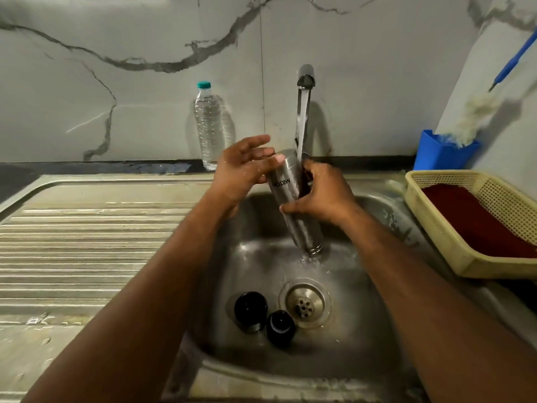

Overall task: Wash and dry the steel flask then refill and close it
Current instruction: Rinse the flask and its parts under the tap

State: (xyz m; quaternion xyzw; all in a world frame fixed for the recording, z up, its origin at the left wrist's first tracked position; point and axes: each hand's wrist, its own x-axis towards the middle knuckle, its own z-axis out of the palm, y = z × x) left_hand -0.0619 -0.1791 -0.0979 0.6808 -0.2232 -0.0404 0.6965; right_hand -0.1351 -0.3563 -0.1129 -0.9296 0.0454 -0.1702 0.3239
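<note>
In the sink, two caps beside the drain.

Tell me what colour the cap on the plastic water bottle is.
Teal green cap, seen in the head view.

Your head camera caught a dim, greenish, grainy kitchen scene. Light came from above and in front, throwing soft shadows of the clear plastic water bottle and the chrome tap onto the grey-veined marble wall. Dull glare lay on the ridged steel draining surface. Wide-angle distortion bowed the edges, and the blue-handled brush looked blurred.
</note>
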